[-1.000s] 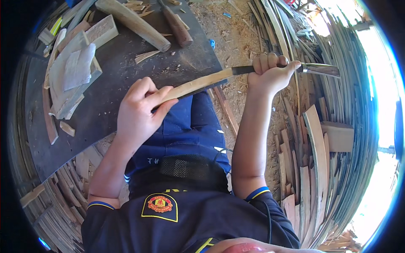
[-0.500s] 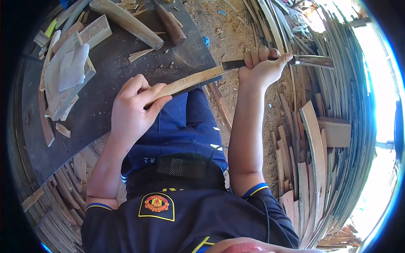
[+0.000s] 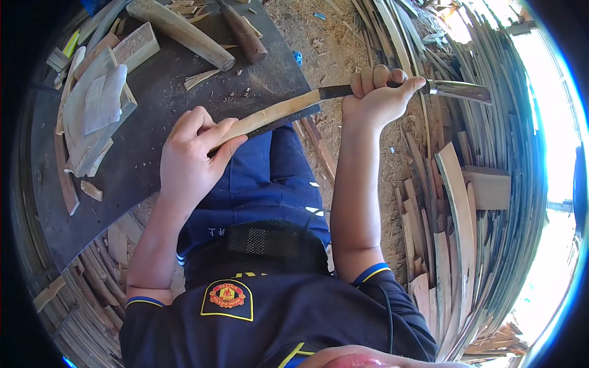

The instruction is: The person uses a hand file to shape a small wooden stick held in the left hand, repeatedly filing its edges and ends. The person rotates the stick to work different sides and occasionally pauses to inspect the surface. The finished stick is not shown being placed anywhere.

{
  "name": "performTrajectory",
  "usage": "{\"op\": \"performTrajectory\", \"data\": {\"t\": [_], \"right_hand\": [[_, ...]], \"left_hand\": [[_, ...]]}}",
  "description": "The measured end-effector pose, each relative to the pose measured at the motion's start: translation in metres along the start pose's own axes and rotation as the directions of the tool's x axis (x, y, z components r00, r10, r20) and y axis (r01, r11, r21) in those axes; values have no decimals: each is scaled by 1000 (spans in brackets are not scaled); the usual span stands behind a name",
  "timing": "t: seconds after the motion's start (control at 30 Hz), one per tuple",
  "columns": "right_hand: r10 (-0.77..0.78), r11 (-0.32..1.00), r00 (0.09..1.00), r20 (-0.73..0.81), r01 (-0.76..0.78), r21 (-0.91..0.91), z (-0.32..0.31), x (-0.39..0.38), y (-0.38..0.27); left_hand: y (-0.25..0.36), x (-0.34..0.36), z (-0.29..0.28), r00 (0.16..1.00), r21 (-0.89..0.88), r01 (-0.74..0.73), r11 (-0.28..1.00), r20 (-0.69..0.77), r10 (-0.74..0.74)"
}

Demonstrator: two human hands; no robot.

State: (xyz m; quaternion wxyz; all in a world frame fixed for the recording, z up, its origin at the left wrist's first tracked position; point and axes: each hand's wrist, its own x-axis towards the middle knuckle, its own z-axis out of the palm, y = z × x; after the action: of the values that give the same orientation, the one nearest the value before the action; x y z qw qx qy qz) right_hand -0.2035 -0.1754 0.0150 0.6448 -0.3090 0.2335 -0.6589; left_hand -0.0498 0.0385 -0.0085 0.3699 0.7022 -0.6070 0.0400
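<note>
My left hand (image 3: 191, 156) is closed on the near end of a pale, slightly curved wooden strip (image 3: 270, 112), thumb along its lower edge. The strip slants up to the right, past the table's corner. At its far end it meets the flat dark part of a hand tool (image 3: 336, 92); I cannot tell whether they are joined or only touching. My right hand (image 3: 381, 95) wraps round this tool, fingers curled over it and thumb stretched along it. Beyond the thumb, a shiny collar leads to a brownish, glossy end. My grip hides the tool's middle.
On the dark table (image 3: 138, 159) lie a thick wooden club (image 3: 184, 34), a brown wooden handle (image 3: 245, 37), several offcuts (image 3: 101, 122) and shavings. Long wooden slats (image 3: 491, 141) are stacked at the right, with a block (image 3: 488, 187) among them. More slats (image 3: 92, 294) lie lower left. Sawdust covers the floor.
Both hands have shifted slightly to the left with the wooden strip and the tool. Their grips look the same.
</note>
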Motion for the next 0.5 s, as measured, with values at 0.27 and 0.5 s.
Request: {"op": "performTrajectory", "data": {"t": [0.27, 0.5], "right_hand": [[-10, 1000, 986, -167, 12, 15, -4, 26, -26], [46, 999, 999, -25, -45, 31, 0, 6, -5]], "left_hand": [[1, 2, 2, 1000, -18, 10, 1000, -19, -10], [1, 1, 1, 1000, 8, 4, 1000, -18, -4]]}}
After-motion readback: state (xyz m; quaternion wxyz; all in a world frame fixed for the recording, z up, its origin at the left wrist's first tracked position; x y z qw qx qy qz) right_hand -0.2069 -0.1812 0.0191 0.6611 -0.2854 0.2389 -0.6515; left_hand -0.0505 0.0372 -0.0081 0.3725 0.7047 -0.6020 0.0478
